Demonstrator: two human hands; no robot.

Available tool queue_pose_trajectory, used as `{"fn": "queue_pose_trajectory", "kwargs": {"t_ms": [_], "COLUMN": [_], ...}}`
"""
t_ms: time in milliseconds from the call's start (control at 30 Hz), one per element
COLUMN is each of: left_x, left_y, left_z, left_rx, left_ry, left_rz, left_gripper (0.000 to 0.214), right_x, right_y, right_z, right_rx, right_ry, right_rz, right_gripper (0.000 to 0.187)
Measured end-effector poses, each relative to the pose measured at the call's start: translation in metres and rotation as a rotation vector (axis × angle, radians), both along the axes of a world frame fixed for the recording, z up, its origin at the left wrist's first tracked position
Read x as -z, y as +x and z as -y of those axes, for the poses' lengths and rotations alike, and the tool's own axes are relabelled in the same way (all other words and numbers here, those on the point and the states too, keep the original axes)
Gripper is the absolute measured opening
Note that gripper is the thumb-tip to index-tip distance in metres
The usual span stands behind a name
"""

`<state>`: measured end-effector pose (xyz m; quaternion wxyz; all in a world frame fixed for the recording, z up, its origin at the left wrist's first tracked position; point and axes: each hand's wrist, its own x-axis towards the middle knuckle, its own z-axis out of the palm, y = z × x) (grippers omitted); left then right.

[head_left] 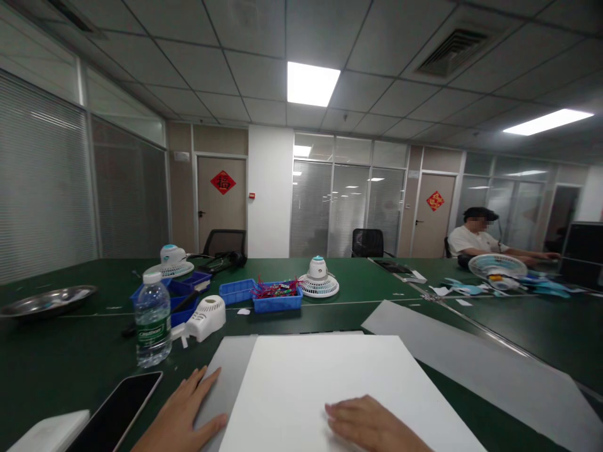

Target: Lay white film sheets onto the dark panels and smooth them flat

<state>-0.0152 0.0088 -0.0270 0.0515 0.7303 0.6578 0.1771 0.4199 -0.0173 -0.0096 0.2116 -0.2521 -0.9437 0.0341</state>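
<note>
A large white sheet (325,383) lies flat on the green table in front of me, partly over a greyer sheet (228,367) that shows along its left side. My left hand (181,417) is open, fingers spread, resting at the left edge of the grey sheet with the thumb near the white sheet's border. On the white sheet lies my right hand (370,424), its fingers extended and close together, gripping nothing. To the right, a long pale panel (490,373) slants across the table.
Left of my hands are a phone (117,411), a white box (56,433) and a water bottle (153,323). Farther back stand blue bins (277,304), a white plastic housing (207,319), fan parts (319,279) and a metal tray (49,301). A person (478,238) sits at the far right.
</note>
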Motion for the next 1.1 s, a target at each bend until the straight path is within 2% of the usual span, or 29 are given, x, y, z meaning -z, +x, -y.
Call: {"fn": "queue_pose_trajectory", "kwargs": {"t_ms": [33,167,233,333,467,567,733,833,933,1000,1100], "left_x": [0.001,-0.004,-0.008,-0.011,-0.013,-0.011,-0.005,-0.003,-0.005,-0.008,-0.01], "left_y": [0.0,0.002,0.004,0.006,0.006,0.003,-0.002,-0.003,-0.002,-0.001,0.0], "left_z": [-0.001,0.003,0.005,0.008,0.011,0.011,0.005,0.001,-0.001,-0.001,0.0], "left_rx": [0.003,-0.005,-0.006,-0.004,-0.004,0.001,-0.032,-0.045,-0.051,-0.056,-0.069], "left_ry": [0.0,-0.06,-0.079,-0.08,-0.054,-0.056,-0.057,-0.036,-0.007,0.006,0.02], "left_rz": [-0.01,-0.031,-0.03,-0.004,0.022,0.021,0.049,0.078,0.1,0.119,0.142], "left_gripper": [0.078,0.069,0.064,0.062,0.068,0.07,0.063,0.061,0.059,0.059,0.061], "right_x": [-0.005,-0.019,-0.021,-0.022,-0.026,-0.029,-0.027,-0.022,-0.018,-0.016,-0.012], "right_y": [0.01,0.049,0.063,0.068,0.049,0.032,0.03,0.036,0.04,0.041,0.042], "right_z": [-0.002,-0.017,-0.025,-0.029,-0.017,-0.005,-0.002,-0.008,-0.013,-0.014,-0.013], "right_rx": [0.103,0.679,0.822,0.83,0.652,0.507,0.428,0.541,0.823,0.951,0.966], "right_ry": [0.009,0.04,0.031,-0.012,-0.07,-0.076,-0.085,-0.046,0.061,0.091,0.066], "right_rz": [-0.015,0.03,0.093,0.088,0.015,0.04,0.077,0.07,0.092,0.145,0.166], "right_gripper": [0.05,0.047,0.053,0.057,0.054,0.048,0.051,0.052,0.055,0.055,0.051]}}
